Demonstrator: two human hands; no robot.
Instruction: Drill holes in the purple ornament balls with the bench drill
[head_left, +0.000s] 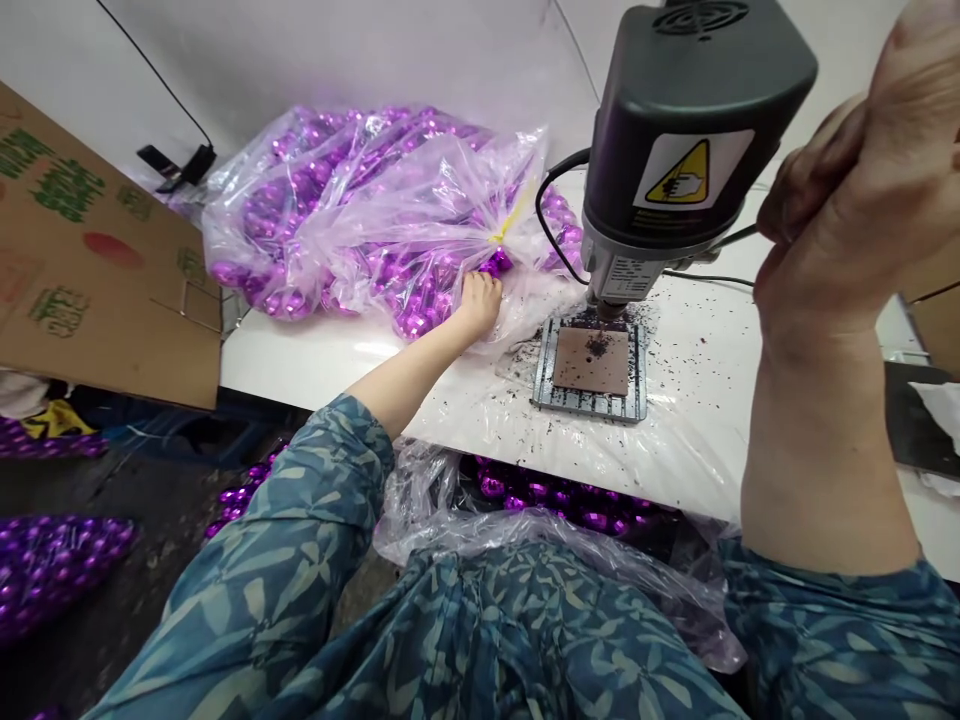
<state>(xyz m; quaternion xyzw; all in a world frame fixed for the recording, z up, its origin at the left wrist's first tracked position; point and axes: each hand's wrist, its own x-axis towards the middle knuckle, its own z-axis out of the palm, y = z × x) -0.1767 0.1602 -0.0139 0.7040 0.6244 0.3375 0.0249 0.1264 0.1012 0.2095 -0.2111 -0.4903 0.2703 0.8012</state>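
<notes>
My left hand [478, 303] reaches across the white table [315, 355] into the mouth of a clear plastic bag [360, 215] full of shiny purple pieces, its fingers curled round one purple piece [496, 263]. My right hand [862, 190] is raised at the upper right, its fingers wrapped round the thin metal lever [733, 237] of a small grey bench drill [686, 130]. Under the drill head lies a ribbed metal base with a brown plate [591, 362], strewn with dark shavings.
A brown cardboard box [90, 250] stands at the left table edge. Another plastic bag of purple pieces [555, 520] hangs below the table front, over my lap. More purple pieces [52, 560] lie on the floor at left. A black cable [551, 225] runs behind the drill.
</notes>
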